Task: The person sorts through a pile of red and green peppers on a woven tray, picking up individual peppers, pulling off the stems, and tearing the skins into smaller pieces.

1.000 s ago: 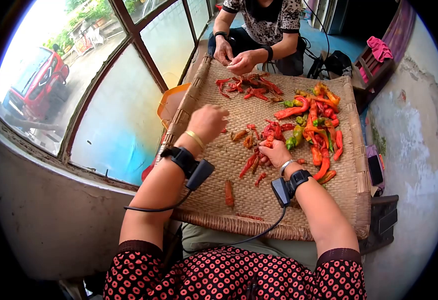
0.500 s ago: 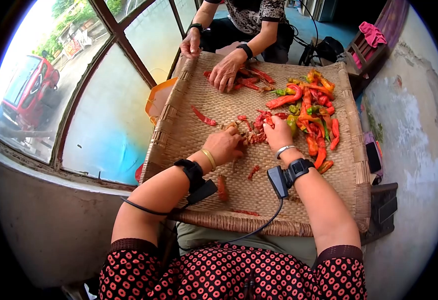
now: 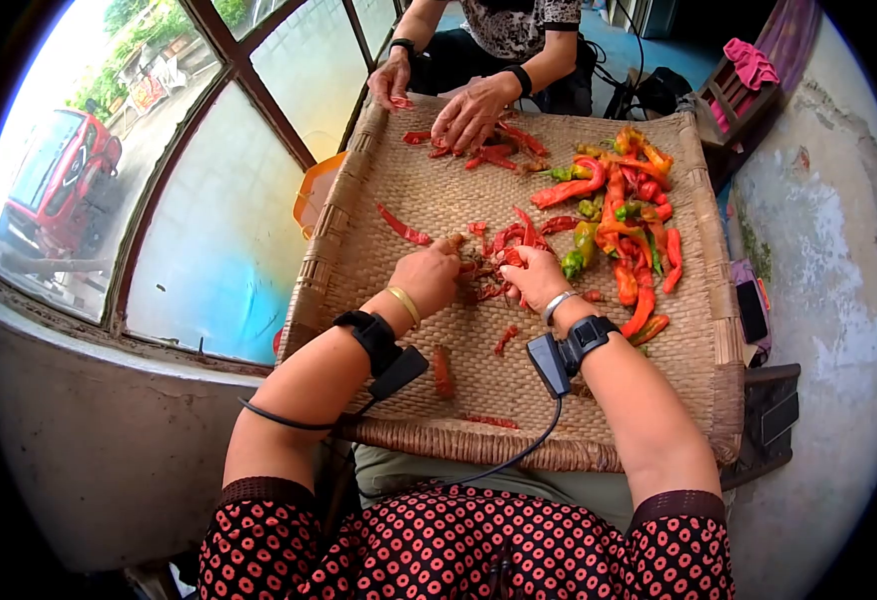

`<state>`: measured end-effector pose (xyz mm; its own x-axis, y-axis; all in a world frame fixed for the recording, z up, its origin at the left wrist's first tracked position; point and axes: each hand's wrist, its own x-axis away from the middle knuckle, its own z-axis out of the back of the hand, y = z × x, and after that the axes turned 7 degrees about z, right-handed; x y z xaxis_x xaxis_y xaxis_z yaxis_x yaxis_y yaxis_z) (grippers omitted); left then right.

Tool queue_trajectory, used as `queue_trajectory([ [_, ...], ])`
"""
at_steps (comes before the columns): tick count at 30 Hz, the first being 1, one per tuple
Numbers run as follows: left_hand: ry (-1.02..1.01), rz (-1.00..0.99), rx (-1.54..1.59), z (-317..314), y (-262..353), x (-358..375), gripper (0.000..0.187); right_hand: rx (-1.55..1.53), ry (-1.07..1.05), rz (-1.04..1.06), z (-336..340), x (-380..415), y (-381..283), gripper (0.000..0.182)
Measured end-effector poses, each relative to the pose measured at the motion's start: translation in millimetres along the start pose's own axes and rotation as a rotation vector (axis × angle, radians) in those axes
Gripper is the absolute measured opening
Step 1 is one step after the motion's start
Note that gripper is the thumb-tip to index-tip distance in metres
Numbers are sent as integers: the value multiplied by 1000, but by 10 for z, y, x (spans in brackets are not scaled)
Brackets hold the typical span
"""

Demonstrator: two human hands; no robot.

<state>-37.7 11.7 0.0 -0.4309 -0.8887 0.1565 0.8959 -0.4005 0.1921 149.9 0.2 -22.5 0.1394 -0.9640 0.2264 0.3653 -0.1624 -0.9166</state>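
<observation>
Over the middle of a woven tray, my two hands work close together among torn red chili peppers. My right hand has thumb and fingers pinched on a red chili pepper. Just left of it, my left hand is closed, its fingertips against dark red bits; what it grips is hidden. A single red chili strip lies beyond my left hand. Right of my right hand is a pile of whole red, orange and green chili peppers.
Across the tray, a co-worker's right hand holds a small red piece. Their other hand rests over several red chilies. An orange-rimmed container stands by the window at left. A cable hangs between my wrist devices.
My right hand has drawn slightly left and down, nearer my left hand, with a red pepper showing at its fingers. The co-worker's hands have shifted, and a red piece now shows in one.
</observation>
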Motion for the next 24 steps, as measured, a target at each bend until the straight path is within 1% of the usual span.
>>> queue_trajectory([
  [1, 27, -1, 54, -13, -21, -3, 14, -82, 2, 8, 6, -1, 27, 35],
  [3, 54, -3, 107, 16, -67, -20, 13, -107, -5, -10, 44, -19, 97, 37],
  [5, -44, -46, 257, 131, -121, -60, 12, -169, -8, -31, 51, -68, 193, 41],
  [6, -16, -38, 301, 186, -130, -70, 16, -157, -2, -53, 46, -68, 180, 44],
  [7, -17, -38, 298, 258, -147, -78, 16, -160, -2, -52, 44, -63, 162, 44],
  [9, -93, 12, 366, 373, -207, -83, 16, -142, -6, -81, 51, -46, 120, 44],
  [10, -71, -25, 383, 379, -262, -80, 15, -144, -9, -80, 54, -47, 115, 44],
  [11, -71, -22, 379, 408, -300, -70, 15, -149, -15, -71, 58, -46, 116, 44],
  [13, 98, 22, 543, 519, -344, -27, 13, -161, -25, -61, 58, -37, 105, 44],
  [14, 259, 39, 583, 601, -362, 4, 10, -159, -24, -64, 59, -34, 86, 43],
  [15, 480, 34, 711, 636, -403, 7, 9, -157, -21, -67, 58, -33, 81, 43],
  [16, 703, 49, 629, 760, -422, 38, 7, -142, -14, -58, 54, -38, 99, 43],
  [17, 873, 66, 531, 894, -459, 78, 7, -148, -13, -58, 49, -42, 110, 43],
  [18, 1043, 83, 507, 929, -585, 64, 6, -146, -4, -56, 44, -44, 120, 43],
  [19, 1122, 111, 456, 990, -708, 75, 6, -142, 4, -53, 44, -45, 130, 42],
  [20, 1169, 180, 365, 1016, -840, 91, 6, -142, 5, -55, 44, -52, 150, 42],
  [21, 1159, 283, 376, 1014, -959, 100, 7, -149, 4, -49, 41, -63, 175, 44],
  [23, 1029, 411, 304, 908, -1261, 71, 13, -154, -2, -42, 45, -74, 203, 45],
  [24, 976, 417, 255, 772, -1385, 42, 15, -139, -18, -25, 52, -84, 205, 46],
])
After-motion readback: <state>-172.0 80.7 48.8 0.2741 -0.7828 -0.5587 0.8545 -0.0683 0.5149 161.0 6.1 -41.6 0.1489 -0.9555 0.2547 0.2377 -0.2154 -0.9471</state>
